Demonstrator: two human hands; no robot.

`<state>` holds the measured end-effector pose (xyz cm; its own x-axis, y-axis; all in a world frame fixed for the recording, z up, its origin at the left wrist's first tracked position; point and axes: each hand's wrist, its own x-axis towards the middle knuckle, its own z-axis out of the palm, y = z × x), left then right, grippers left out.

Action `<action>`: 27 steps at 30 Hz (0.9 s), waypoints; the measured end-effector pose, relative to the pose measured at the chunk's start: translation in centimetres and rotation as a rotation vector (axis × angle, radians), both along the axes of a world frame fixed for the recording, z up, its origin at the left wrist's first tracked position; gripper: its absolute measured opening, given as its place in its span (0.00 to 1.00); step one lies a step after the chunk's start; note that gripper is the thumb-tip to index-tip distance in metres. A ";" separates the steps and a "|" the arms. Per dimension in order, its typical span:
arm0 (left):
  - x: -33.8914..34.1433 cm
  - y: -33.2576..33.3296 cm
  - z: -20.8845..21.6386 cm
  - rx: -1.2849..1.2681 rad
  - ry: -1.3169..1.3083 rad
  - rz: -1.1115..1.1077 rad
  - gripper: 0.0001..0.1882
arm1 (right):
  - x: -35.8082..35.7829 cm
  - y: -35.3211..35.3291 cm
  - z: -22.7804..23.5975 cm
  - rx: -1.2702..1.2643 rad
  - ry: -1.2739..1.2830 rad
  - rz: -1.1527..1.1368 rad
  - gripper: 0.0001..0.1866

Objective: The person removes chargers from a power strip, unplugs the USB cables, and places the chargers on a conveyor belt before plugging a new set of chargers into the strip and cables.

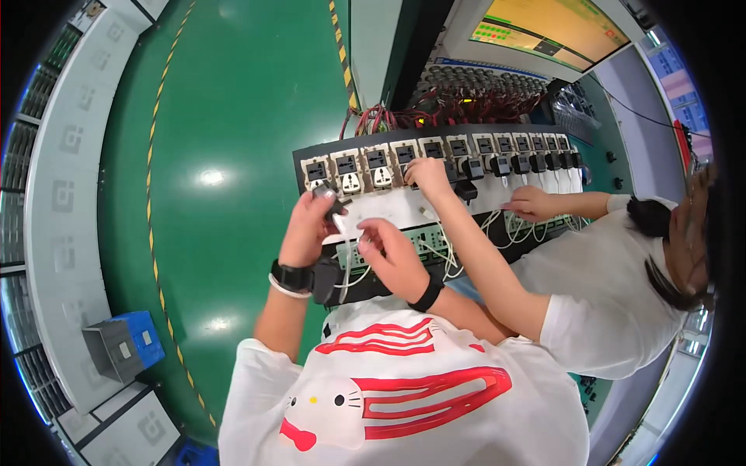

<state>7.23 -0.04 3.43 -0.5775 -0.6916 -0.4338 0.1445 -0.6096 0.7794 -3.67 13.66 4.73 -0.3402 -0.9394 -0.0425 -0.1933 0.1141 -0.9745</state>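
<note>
My left hand (305, 229) is closed around a black power adapter (329, 203) with prongs, just in front of the leftmost sockets. A white cable (346, 260) hangs down from beside that hand. My right hand (395, 262) is to its right, over the green circuit boards (423, 239). Its fingers are curled with the tips close together near the cable; what they hold, if anything, is too small to make out. The row of sockets (378, 159) runs along the black-edged panel behind both hands.
At my right a co-worker reaches in, one hand (427, 175) at a middle socket, the other (532, 203) by white cables (519, 229). Black adapters (538, 162) fill the right-hand sockets. Behind stand red wiring (482, 109) and a monitor (552, 35). A grey-blue bin (124, 346) is at left.
</note>
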 end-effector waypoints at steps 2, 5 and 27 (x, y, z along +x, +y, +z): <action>0.2 1.7 -0.3 -0.172 -0.184 0.012 0.14 | -0.3 -0.6 1.0 0.009 -0.047 0.004 0.14; 0.8 3.6 -0.3 -0.282 -0.287 0.046 0.15 | -0.4 -1.0 1.4 0.147 0.027 0.241 0.13; 6.0 5.2 7.2 -1.309 -0.650 -1.116 0.11 | 2.4 3.4 -0.2 0.136 0.014 0.537 0.11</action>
